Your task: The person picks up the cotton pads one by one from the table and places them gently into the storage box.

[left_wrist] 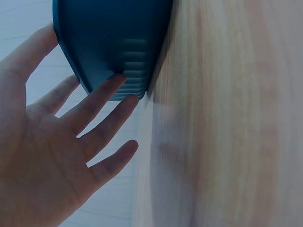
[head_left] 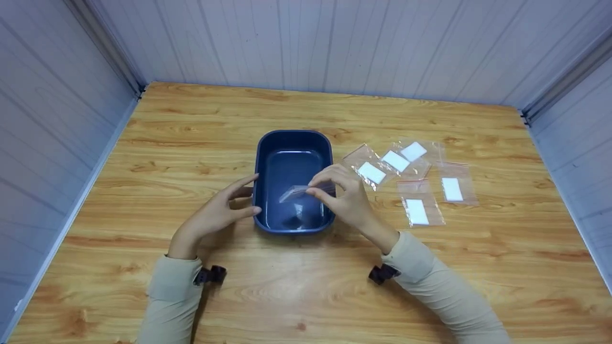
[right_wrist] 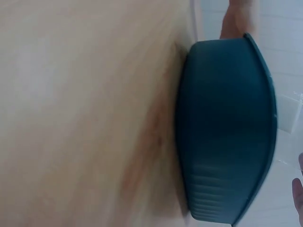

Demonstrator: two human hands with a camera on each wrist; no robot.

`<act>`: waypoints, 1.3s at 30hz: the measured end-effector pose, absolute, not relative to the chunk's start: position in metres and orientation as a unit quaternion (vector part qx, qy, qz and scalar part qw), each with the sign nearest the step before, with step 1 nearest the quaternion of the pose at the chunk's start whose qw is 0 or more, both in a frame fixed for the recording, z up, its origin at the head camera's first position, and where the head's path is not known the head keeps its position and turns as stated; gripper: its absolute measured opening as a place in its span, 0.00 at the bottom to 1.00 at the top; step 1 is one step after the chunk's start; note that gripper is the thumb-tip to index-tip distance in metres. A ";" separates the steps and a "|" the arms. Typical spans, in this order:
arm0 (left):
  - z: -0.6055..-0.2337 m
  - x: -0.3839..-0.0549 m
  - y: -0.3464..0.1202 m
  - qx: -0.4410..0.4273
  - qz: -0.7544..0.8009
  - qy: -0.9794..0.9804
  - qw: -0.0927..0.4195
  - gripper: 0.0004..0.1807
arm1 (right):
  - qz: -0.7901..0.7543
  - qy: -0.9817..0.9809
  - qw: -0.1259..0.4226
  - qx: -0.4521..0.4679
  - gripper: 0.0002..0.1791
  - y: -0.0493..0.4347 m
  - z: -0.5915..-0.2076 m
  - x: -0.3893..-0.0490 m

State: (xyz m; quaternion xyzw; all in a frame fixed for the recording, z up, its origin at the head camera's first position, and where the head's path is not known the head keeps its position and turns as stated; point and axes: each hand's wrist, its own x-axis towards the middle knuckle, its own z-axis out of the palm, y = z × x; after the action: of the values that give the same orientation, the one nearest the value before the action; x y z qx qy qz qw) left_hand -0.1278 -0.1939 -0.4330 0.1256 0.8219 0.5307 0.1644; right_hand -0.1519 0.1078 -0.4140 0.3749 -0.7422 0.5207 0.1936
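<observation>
A dark blue rectangular bin [head_left: 294, 228] stands on the table. My left hand [head_left: 222, 208] rests at its left side, thumb and index fingertip on the rim. In the left wrist view the fingers of the left hand [left_wrist: 71, 123] are spread and fairly straight along the bin's outer wall [left_wrist: 111, 42]. Above the bin's inside, my right hand [head_left: 346, 196] pinches a clear plastic bag [head_left: 292, 192] between thumb and fingers. A white flat piece [right_wrist: 288, 113] shows through the clear plastic in the right wrist view, where only fingertips [right_wrist: 298, 194] of that hand appear.
Right of the bin lie several clear zip bags, each with a white flat piece: one bag [head_left: 372, 173] near the rim, overlapping ones [head_left: 414, 151] behind, others [head_left: 417, 211] [head_left: 452, 189] farther right. Pale panel walls [head_left: 306, 43] enclose the wooden table [head_left: 296, 296].
</observation>
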 end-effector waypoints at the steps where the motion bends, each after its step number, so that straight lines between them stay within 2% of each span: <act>1: -0.433 -0.128 -0.194 0.126 0.531 0.822 0.165 0.43 | 0.522 -0.742 0.191 0.374 0.06 0.107 -0.416 -0.152; 7: -0.434 -0.128 -0.194 0.127 0.532 0.820 0.167 0.43 | 0.531 -0.745 0.173 0.365 0.05 0.103 -0.423 -0.150; 15: -0.435 -0.129 -0.194 0.130 0.535 0.818 0.169 0.43 | 0.525 -0.757 0.175 0.348 0.08 0.098 -0.427 -0.149; 24: -0.435 -0.129 -0.194 0.120 0.532 0.820 0.172 0.43 | 0.530 -0.752 0.173 0.353 0.09 0.094 -0.401 -0.136; 39: -0.434 -0.128 -0.194 0.116 0.534 0.819 0.178 0.43 | 0.525 -0.765 0.182 0.326 0.09 0.112 -0.393 -0.138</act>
State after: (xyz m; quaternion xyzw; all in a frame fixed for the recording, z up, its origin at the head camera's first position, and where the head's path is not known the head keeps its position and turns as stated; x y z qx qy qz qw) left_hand -0.1278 -0.1937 -0.4338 0.1161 0.8187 0.5335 0.1779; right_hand -0.1383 0.1121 -0.3933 0.3256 -0.7652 0.5249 0.1815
